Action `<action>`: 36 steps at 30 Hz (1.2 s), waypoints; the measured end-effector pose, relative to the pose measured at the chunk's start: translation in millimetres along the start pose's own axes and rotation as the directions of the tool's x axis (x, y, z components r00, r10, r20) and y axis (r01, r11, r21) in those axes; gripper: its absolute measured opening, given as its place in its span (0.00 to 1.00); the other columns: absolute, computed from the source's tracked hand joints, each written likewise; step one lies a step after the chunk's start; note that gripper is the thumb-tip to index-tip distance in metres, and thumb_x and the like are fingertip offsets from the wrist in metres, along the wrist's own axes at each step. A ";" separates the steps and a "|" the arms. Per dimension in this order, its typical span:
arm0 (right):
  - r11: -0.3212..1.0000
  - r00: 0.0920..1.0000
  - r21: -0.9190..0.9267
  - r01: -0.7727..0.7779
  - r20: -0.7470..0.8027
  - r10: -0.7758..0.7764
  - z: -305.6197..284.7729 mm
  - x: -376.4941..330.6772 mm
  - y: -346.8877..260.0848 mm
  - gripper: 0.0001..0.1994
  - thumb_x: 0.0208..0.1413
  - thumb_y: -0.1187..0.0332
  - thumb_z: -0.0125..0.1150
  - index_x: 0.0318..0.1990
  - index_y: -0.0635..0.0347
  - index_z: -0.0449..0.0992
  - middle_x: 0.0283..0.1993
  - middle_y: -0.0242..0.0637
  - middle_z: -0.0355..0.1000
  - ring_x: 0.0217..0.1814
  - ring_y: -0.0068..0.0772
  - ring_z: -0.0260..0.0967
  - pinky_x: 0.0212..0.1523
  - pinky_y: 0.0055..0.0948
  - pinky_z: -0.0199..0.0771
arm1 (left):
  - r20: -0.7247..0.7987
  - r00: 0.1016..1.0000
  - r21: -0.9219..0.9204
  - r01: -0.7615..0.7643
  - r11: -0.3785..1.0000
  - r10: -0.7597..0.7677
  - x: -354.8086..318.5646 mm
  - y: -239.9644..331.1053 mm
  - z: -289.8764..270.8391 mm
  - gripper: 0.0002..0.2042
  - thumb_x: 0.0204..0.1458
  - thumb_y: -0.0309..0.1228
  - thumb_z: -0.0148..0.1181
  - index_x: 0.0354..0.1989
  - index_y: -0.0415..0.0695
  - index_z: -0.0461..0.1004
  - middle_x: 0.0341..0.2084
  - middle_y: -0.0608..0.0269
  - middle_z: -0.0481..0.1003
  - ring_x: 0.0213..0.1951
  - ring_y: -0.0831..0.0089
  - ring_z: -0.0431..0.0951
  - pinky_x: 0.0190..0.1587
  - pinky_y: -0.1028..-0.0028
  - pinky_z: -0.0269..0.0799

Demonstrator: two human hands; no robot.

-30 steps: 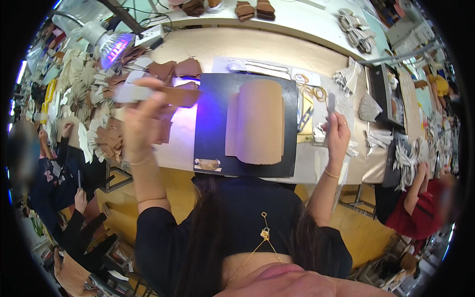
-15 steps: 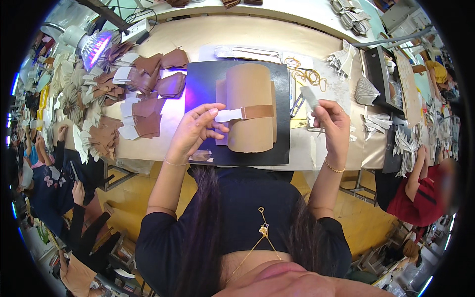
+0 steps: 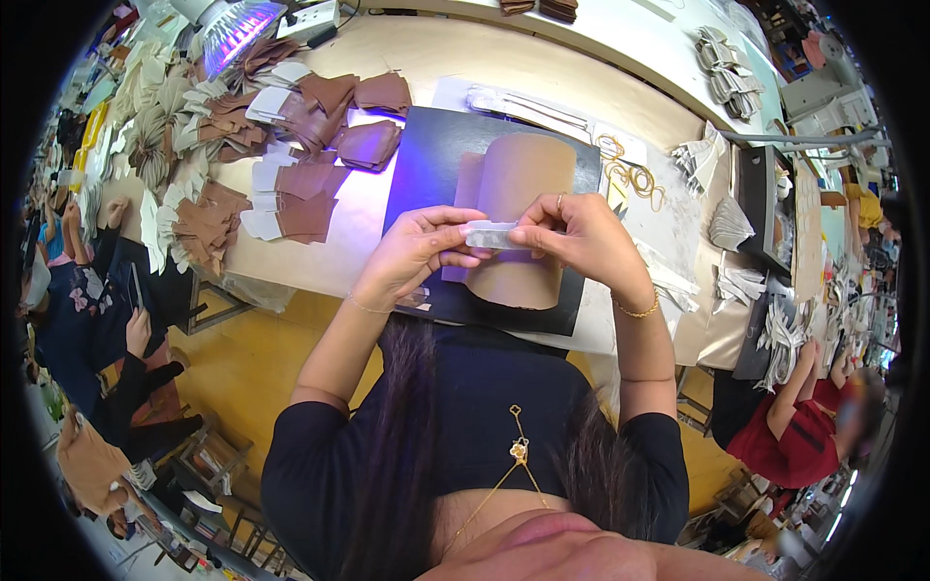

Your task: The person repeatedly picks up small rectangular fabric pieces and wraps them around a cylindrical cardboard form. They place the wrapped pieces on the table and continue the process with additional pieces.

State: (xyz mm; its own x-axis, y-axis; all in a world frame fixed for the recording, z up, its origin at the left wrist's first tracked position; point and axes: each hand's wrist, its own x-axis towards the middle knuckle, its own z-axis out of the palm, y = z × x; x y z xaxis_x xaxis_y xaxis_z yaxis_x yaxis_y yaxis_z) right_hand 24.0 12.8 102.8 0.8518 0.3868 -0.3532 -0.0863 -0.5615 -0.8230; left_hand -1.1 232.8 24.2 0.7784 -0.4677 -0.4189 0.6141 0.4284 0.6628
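A short whitish strip (image 3: 491,234) is stretched between my two hands, above a tan curved cardboard form (image 3: 525,169). My left hand (image 3: 421,247) pinches the strip's left end between thumb and fingers. At the right end, my right hand (image 3: 586,242) closes thumb and forefinger on it. The form rests on a black board (image 3: 431,145) lying tilted on the table. The brown strip with a white end, seen on the form earlier, is hidden by my hands and the whitish strip.
Stacks of brown and white pieces (image 3: 305,198) lie to the left, below a lit lamp (image 3: 237,39). Tan cord (image 3: 635,179) lies right of the board. A black tray (image 3: 765,198) stands farther right. Other people sit at both sides, one in a red top (image 3: 790,441).
My right hand has come left and down with its whitish strip, onto the form beside my left hand. Both hands now hold that strip. The whole view has turned slightly.
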 end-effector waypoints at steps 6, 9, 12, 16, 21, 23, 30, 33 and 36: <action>0.992 0.999 -0.123 -0.034 -0.039 0.029 4.1 5.8 -5.6 0.11 0.49 0.64 0.63 0.27 0.64 0.78 0.15 0.37 0.71 0.16 0.26 0.68 0.21 0.25 0.66 | 0.025 0.999 -0.078 0.029 0.997 -0.028 1.6 2.7 -4.0 0.16 0.60 0.33 0.50 0.46 0.29 0.69 0.36 0.49 0.76 0.36 0.63 0.81 0.36 0.75 0.80; 0.989 0.998 -0.141 -0.037 -0.054 0.030 6.1 6.6 -5.6 0.10 0.49 0.64 0.63 0.27 0.64 0.78 0.15 0.37 0.71 0.16 0.28 0.69 0.21 0.26 0.66 | 0.031 0.999 -0.070 0.028 0.997 -0.026 0.8 3.8 -3.3 0.17 0.60 0.34 0.49 0.46 0.28 0.68 0.36 0.49 0.76 0.35 0.63 0.81 0.36 0.75 0.80; 0.987 0.997 -0.157 -0.045 -0.066 0.035 6.9 7.3 -4.6 0.10 0.48 0.64 0.63 0.27 0.64 0.79 0.15 0.38 0.71 0.17 0.30 0.70 0.22 0.27 0.67 | 0.015 1.000 -0.035 0.024 0.999 -0.023 -0.1 5.4 -1.2 0.16 0.60 0.32 0.50 0.46 0.28 0.69 0.36 0.49 0.76 0.35 0.64 0.81 0.36 0.75 0.80; 0.981 0.996 -0.185 -0.052 -0.084 0.037 8.4 7.3 -2.4 0.11 0.48 0.63 0.63 0.27 0.63 0.79 0.16 0.41 0.71 0.18 0.35 0.71 0.23 0.29 0.68 | -0.033 0.999 0.076 0.015 0.997 -0.013 -1.8 5.9 2.6 0.13 0.56 0.27 0.54 0.46 0.29 0.70 0.36 0.50 0.76 0.35 0.66 0.81 0.36 0.76 0.80; 0.969 0.992 -0.246 -0.018 -0.127 -0.014 11.9 7.1 1.1 0.12 0.47 0.61 0.63 0.27 0.63 0.79 0.19 0.44 0.72 0.22 0.42 0.72 0.26 0.32 0.70 | -0.065 0.998 0.139 -0.011 0.990 0.020 -1.8 3.4 7.1 0.14 0.52 0.21 0.58 0.46 0.30 0.71 0.36 0.51 0.76 0.34 0.68 0.80 0.35 0.78 0.79; 0.965 0.990 -0.264 0.015 -0.134 -0.052 13.0 7.3 2.4 0.12 0.48 0.61 0.63 0.27 0.63 0.78 0.18 0.41 0.71 0.19 0.36 0.70 0.23 0.29 0.68 | -0.064 0.997 0.142 -0.021 0.990 0.030 -2.5 3.2 7.4 0.14 0.52 0.22 0.59 0.46 0.29 0.70 0.36 0.51 0.76 0.35 0.68 0.80 0.36 0.79 0.79; 0.971 0.988 -0.234 0.049 -0.134 -0.082 8.1 -2.2 7.4 0.11 0.48 0.63 0.66 0.28 0.64 0.78 0.18 0.34 0.72 0.18 0.17 0.66 0.22 0.19 0.64 | -0.081 0.997 0.133 -0.006 0.991 0.017 -2.7 1.4 7.5 0.13 0.52 0.24 0.59 0.44 0.29 0.71 0.36 0.51 0.76 0.35 0.69 0.80 0.36 0.80 0.79; 0.997 0.994 -0.079 0.011 -0.108 -0.020 -4.7 -9.0 13.7 0.11 0.47 0.65 0.68 0.29 0.64 0.77 0.21 0.30 0.71 0.22 0.14 0.63 0.25 0.16 0.63 | -0.076 0.997 0.069 0.016 0.997 -0.011 -0.2 0.0 6.3 0.12 0.52 0.24 0.59 0.42 0.30 0.71 0.35 0.52 0.76 0.35 0.69 0.81 0.35 0.80 0.79; 0.999 0.996 0.016 -0.035 -0.079 0.036 -7.9 -11.9 21.4 0.10 0.47 0.66 0.68 0.29 0.64 0.76 0.22 0.25 0.69 0.24 0.12 0.60 0.26 0.15 0.60 | -0.078 0.996 0.036 0.051 0.998 -0.048 1.9 -1.1 5.0 0.11 0.51 0.23 0.59 0.41 0.31 0.71 0.34 0.52 0.76 0.34 0.68 0.81 0.34 0.79 0.80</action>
State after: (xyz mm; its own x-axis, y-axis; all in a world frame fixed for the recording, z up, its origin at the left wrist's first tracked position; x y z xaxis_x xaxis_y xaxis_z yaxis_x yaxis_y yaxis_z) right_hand 16.1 -9.7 92.9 0.8863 0.3072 -0.3466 -0.1245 -0.5629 -0.8171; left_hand -1.0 227.6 25.8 0.7555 -0.4265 -0.4973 0.6482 0.3760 0.6622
